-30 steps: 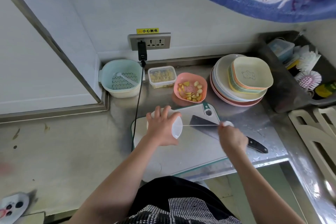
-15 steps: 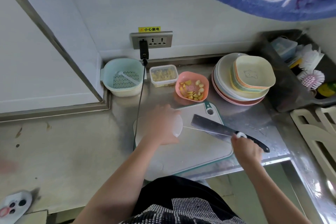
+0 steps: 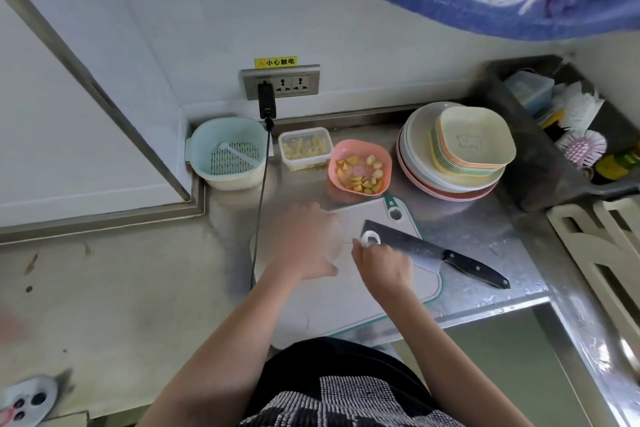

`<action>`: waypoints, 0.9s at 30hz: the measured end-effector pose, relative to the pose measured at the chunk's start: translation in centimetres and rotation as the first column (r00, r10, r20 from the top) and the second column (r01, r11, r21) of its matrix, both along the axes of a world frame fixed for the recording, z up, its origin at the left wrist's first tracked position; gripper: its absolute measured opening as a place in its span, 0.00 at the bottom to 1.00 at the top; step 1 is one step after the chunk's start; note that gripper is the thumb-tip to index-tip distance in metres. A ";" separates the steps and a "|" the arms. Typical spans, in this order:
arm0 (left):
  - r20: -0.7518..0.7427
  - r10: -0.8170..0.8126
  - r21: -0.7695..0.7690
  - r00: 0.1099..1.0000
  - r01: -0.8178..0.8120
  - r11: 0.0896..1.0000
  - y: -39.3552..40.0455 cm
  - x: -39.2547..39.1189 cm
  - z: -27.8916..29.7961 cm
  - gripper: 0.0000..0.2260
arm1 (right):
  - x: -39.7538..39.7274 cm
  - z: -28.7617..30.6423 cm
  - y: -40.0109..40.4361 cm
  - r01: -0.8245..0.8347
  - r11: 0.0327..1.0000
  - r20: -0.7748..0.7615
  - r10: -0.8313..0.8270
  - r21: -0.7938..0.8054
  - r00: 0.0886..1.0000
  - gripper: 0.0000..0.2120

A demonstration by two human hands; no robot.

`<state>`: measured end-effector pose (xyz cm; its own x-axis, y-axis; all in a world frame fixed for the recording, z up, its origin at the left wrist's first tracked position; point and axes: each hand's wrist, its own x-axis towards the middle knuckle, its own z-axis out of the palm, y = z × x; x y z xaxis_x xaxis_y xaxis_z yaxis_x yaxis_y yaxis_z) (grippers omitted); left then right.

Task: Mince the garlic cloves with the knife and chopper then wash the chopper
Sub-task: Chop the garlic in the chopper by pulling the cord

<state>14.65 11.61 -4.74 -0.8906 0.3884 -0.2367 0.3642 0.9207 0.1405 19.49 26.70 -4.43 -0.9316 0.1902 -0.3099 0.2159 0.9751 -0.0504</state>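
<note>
Chopper [image 3: 332, 246] on its side under the clamping, blurred left hand [image 3: 304, 243], right hand [image 3: 382, 262] apparently pinching its pull ring [image 3: 371, 238].

Only one readable text was there: a small yellow sticker [image 3: 276, 62] on the wall, just above the grey socket panel [image 3: 280, 83]. Carried black Chinese characters, "小心触电", with a small warning sign at its left end, too small to make out. Also seen, not text but a printed figure: a faint bear-like outline on the bottom of the top cream dish [image 3: 475, 139] in the stack, and a small pink face on the bottom of the pink bowl [image 3: 360, 167]. No brand or number could be read anywhere else.
</note>
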 end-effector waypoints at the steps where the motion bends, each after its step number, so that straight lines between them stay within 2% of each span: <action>1: -0.002 0.000 0.006 1.000 0.000 1.000 0.0 0.0 -0.1 0.42 | 0.4 -0.4 0.5 0.007 1.000 -0.005 -0.007 -0.001 1.000 0.24; 6: 0.015 0.001 0.013 1.000 -0.001 1.000 -0.2 -0.1 0.0 0.42 | 1.3 -1.9 3.9 0.185 0.981 0.031 -0.187 0.051 0.982 0.26; 10: 0.009 0.001 0.019 1.000 -0.001 1.000 -0.2 -0.1 -0.2 0.42 | 3.6 -2.5 8.8 0.462 0.886 0.061 -0.463 0.019 0.884 0.29; 14: 0.008 0.002 0.028 1.000 -0.002 1.000 -0.2 -0.1 -0.1 0.42 | 6.0 -3.0 11.7 0.518 0.850 0.028 -0.523 0.101 0.852 0.33; 18: 0.016 0.002 0.022 1.000 -0.002 1.000 -0.3 -0.1 -0.1 0.42 | 4.8 -2.5 10.6 0.605 0.796 0.070 -0.604 0.014 0.794 0.31; 20: 0.009 0.003 0.021 1.000 -0.003 1.000 -0.3 -0.1 -0.2 0.42 | 3.3 -1.5 9.3 0.534 0.845 0.051 -0.532 -0.037 0.845 0.28; 23: 0.008 0.006 0.020 1.000 -0.006 1.000 -0.3 0.0 -0.3 0.42 | 0.9 0.3 4.9 0.263 0.962 0.008 -0.263 -0.075 0.965 0.25; 27: 0.007 -0.004 0.005 1.000 0.004 1.000 -0.3 0.0 -0.3 0.41 | -0.8 1.2 -1.3 -0.057 0.988 0.005 0.058 -0.143 0.998 0.27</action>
